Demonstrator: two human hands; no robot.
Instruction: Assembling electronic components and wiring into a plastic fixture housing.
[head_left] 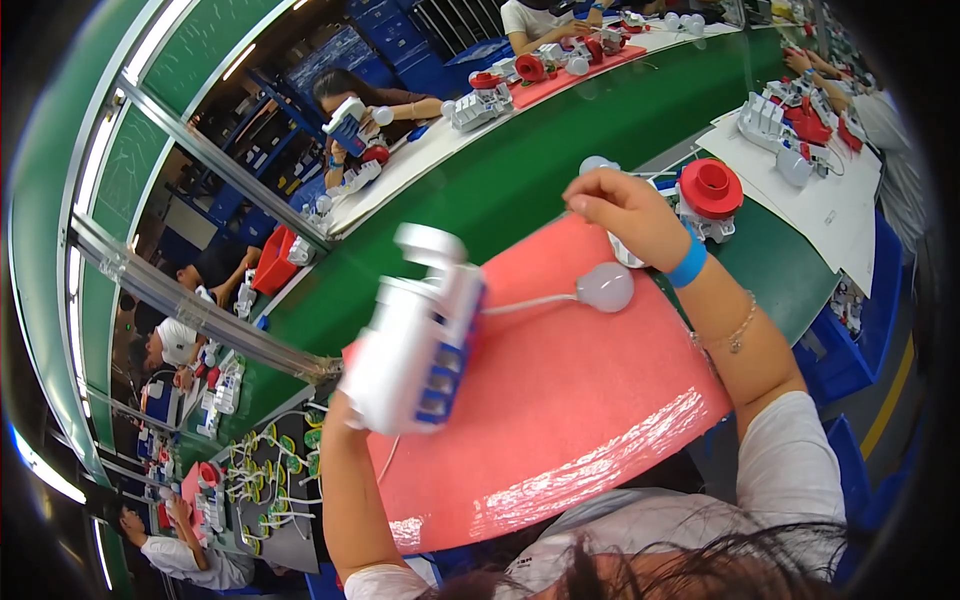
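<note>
White unit (405,350) tilted above the pink surface's (560,410) left edge.
Left hand (343,410) mostly behind it, grip I can't tell; right hand (630,215) loosely curled, empty, over the far right corner near a bulb (606,288). Shirt lettering (520,565) unreadable from here.

The red mat (570,415) offers passage nearside, while bulb (606,288) and cord (532,303) obstruct beyond.

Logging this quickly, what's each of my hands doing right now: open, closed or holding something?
Left hand: holding the white housing, mostly hidden behind it.
Right hand: curled, nothing visible in it; whether it pinches something small can't be told.
</note>
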